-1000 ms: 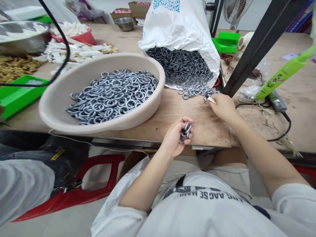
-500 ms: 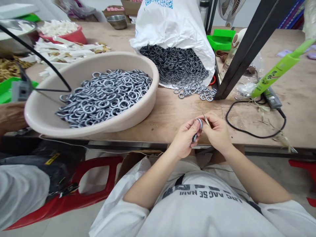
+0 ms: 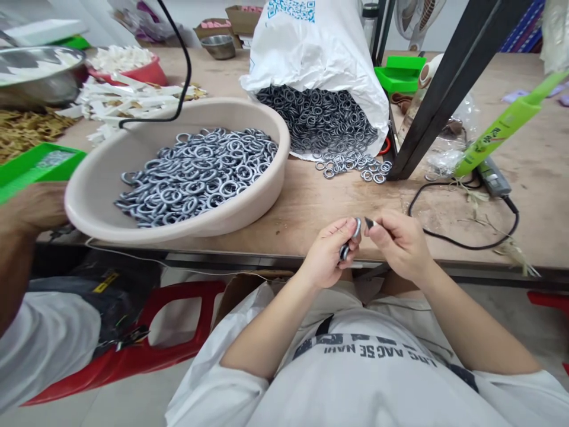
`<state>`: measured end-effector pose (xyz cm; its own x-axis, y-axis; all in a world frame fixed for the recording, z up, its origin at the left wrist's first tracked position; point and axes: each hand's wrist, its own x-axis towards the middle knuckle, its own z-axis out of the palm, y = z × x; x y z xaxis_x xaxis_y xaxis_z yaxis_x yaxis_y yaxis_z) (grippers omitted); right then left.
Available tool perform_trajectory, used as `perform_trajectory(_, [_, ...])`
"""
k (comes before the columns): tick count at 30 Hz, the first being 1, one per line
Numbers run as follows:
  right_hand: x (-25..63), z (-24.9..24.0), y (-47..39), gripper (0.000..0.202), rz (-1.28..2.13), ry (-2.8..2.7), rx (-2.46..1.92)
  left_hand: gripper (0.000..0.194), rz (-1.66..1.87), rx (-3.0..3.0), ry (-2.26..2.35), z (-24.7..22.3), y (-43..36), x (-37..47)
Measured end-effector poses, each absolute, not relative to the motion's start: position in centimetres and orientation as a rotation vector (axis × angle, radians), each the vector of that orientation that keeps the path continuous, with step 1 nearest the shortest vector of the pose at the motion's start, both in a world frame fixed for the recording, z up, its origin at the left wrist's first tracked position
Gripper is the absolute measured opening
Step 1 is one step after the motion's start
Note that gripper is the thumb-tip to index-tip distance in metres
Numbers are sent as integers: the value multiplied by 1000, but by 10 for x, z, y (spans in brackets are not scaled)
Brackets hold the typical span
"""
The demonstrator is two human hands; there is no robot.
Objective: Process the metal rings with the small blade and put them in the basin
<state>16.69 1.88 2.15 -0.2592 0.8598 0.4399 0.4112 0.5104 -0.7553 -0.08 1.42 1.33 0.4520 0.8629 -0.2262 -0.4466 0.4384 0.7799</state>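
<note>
My left hand (image 3: 329, 250) is closed on several grey rings; one ring (image 3: 357, 228) stands up at the fingertips and others (image 3: 344, 251) show lower in the grip. Facing it, my right hand (image 3: 402, 244) pinches a small pointed blade (image 3: 369, 223), its dark tip directed at the rings. A narrow gap separates the blade from the nearest ring. Both hands are just above the table's front edge. Beyond my left hand is a big pale basin (image 3: 178, 233) heaped with grey rings (image 3: 204, 169).
A white sack (image 3: 311, 53) spills grey rings (image 3: 355, 163) onto the table. A dark metal post (image 3: 438, 98) rises beyond my right hand, near a power strip (image 3: 494, 178) with a looped cable. At far left, a co-worker's hand (image 3: 42, 207) is beside the basin.
My right hand has drawn back to the right with the blade, away from the rings. The ring at my left fingertips has turned more edge-on. The co-worker's arm reaches farther into view.
</note>
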Motion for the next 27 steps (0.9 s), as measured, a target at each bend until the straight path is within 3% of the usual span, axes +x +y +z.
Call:
perform_trajectory(6, [167,28,4,33,429,-2075,-1055,38,889,673,668,13,16,0])
perform_trajectory(13, [182,8,37,47,652,-2000,-1317,40,771,797,603,15,5,-3])
perform_trajectory(16, [190,2,74,52,585,-1977,-1486,40,781,814,579,18,3,-7])
perform_trajectory(20, [188,6,125,46,224,-2024,-1690,32,866,761,660,18,10,-10])
perform_trajectory(27, [180,7,162,19,216,-1974,-1682,27,963,722,733,14,20,-22])
